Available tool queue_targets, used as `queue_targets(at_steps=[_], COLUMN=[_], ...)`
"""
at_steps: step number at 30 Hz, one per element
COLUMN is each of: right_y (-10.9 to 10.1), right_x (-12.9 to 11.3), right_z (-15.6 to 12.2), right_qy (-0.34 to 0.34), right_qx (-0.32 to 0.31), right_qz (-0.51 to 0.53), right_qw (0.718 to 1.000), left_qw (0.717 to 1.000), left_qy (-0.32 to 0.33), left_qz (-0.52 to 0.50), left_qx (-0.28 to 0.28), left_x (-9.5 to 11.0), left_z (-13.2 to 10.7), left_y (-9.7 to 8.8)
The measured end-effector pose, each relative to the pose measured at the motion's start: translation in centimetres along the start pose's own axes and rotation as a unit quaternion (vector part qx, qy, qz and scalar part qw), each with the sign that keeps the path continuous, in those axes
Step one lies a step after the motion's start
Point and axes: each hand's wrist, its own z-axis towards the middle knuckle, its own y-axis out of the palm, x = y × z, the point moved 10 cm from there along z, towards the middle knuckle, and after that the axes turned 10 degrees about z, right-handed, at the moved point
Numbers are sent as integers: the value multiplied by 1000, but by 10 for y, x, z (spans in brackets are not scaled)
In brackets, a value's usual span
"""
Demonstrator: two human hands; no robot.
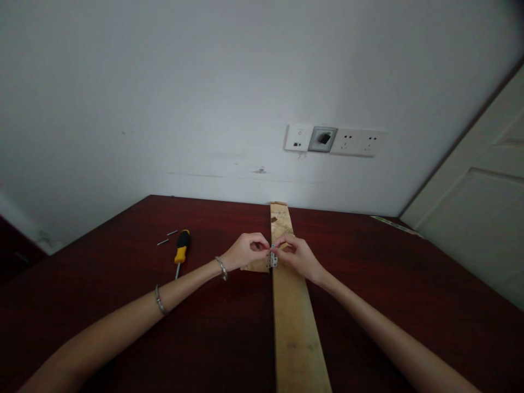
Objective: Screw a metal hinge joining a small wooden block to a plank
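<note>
On the red-brown worktop (221,338), we angle our forearms (123,322) inward, left hand (244,251) and right hand (302,259) pinching the metal hinge (273,261).

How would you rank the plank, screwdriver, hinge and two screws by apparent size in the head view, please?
1. Plank
2. Screwdriver
3. Hinge, partly covered
4. Left screw and right screw: too alike to rank
</note>
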Motion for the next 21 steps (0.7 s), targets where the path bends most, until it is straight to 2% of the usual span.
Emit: queue_targets(at_steps=[4,8,14,21], right_y=[-1,-4,-5,-3], right_x=[-2,-1,16,26], right_z=[0,-3,-8,-8], right_qy=[-27,-59,-57,-40], right_qx=[-15,-34,-60,-74], right_qz=[-21,-54,-79,-79], right_qw=[999,996,993,993], left_qw=[1000,999,999,998], left_qy=[-2,-29,-37,-60], left_qz=[5,11,9,-10], left_qx=[-5,10,39,36], left_x=[-2,-7,-16,-28], left_z=[-1,0,3,2], left_y=[1,-7,-23,-29])
